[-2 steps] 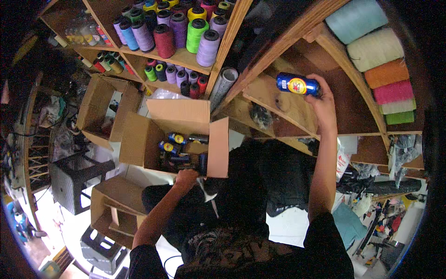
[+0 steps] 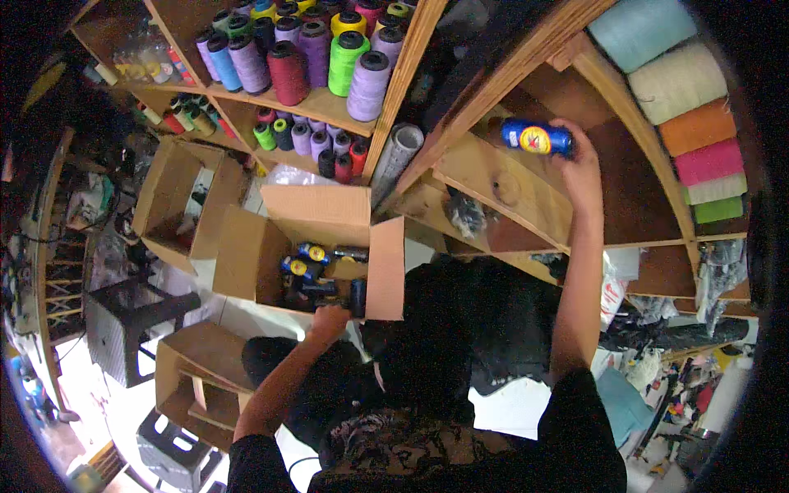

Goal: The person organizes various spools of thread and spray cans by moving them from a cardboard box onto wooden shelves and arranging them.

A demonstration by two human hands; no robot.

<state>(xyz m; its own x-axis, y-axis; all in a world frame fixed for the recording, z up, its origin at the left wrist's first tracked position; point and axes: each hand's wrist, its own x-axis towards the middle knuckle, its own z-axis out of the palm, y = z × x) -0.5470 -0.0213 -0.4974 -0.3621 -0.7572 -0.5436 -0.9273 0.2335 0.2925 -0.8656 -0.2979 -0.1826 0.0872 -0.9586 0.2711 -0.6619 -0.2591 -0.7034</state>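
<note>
My right hand (image 2: 582, 168) grips a blue thread spool (image 2: 534, 137) by its dark end. The spool is a shiny cylinder with a round yellow label, lying nearly level in front of the brown inside of a wooden shelf compartment (image 2: 633, 193). My left hand (image 2: 330, 322) is closed on the near rim of an open cardboard box (image 2: 320, 205), its fingers partly hidden there. Inside the box lie several similar blue spools (image 2: 301, 268) and dark spools (image 2: 352, 253), on their sides or tilted.
Thread cones in many colours (image 2: 288, 74) crowd the shelves at the upper left. Large yarn rolls (image 2: 678, 86) line the right. Further cardboard boxes (image 2: 177, 197) and a dark plastic stool (image 2: 123, 320) stand to the left. A grey tube (image 2: 399, 156) leans by the shelf post.
My right hand has moved slightly farther into the shelf compartment with the blue thread spool. My left hand stays at the box rim. The whole view has shifted a little.
</note>
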